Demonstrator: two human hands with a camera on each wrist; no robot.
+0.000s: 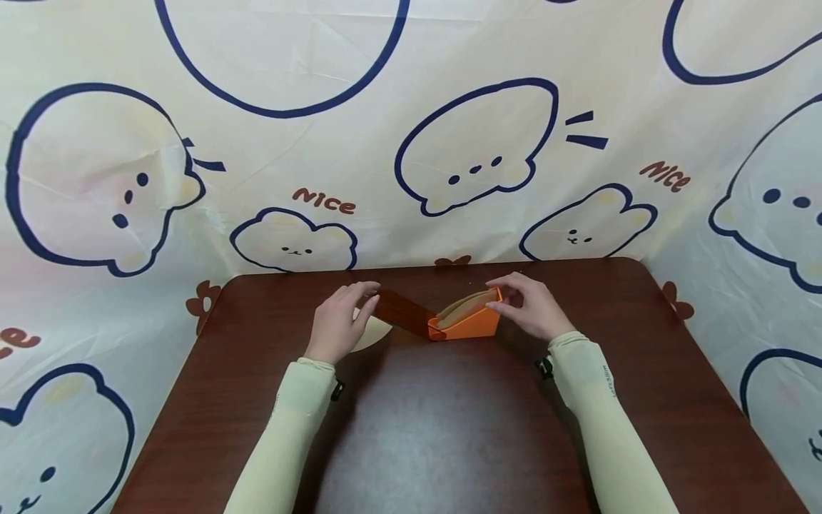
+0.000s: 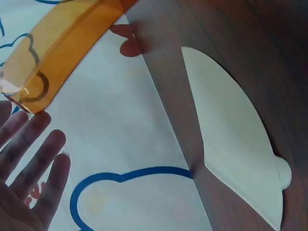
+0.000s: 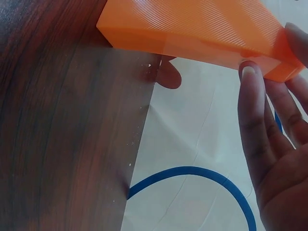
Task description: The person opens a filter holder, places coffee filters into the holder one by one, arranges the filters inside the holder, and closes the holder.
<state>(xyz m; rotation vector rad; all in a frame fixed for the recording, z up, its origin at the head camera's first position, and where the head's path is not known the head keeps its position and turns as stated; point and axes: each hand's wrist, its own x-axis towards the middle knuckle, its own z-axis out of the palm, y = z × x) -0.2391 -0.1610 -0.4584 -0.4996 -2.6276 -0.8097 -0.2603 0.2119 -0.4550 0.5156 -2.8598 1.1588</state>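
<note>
An orange box [image 1: 472, 325] stands at the far middle of the table, with tan papers [image 1: 461, 310] like coffee filters upright inside. Its see-through amber lid [image 1: 403, 313] is swung out to the left and slants upward. My left hand [image 1: 340, 325] pinches the lid's outer end; in the left wrist view its fingertips touch the end of the lid [image 2: 62, 53]. My right hand [image 1: 533, 307] grips the box's right end, thumb on the near side and fingers across. Below my left hand, a cream fan-shaped coffee filter [image 2: 231, 125] lies on the table, partly hidden in the head view.
The dark brown wooden table [image 1: 437, 428] ends just behind the box. Cloth walls [image 1: 359, 157] with blue cartoon outlines rise at the back and both sides. Both forearms, in pale sleeves [image 1: 610, 421], reach across the table with dark devices at the wrists.
</note>
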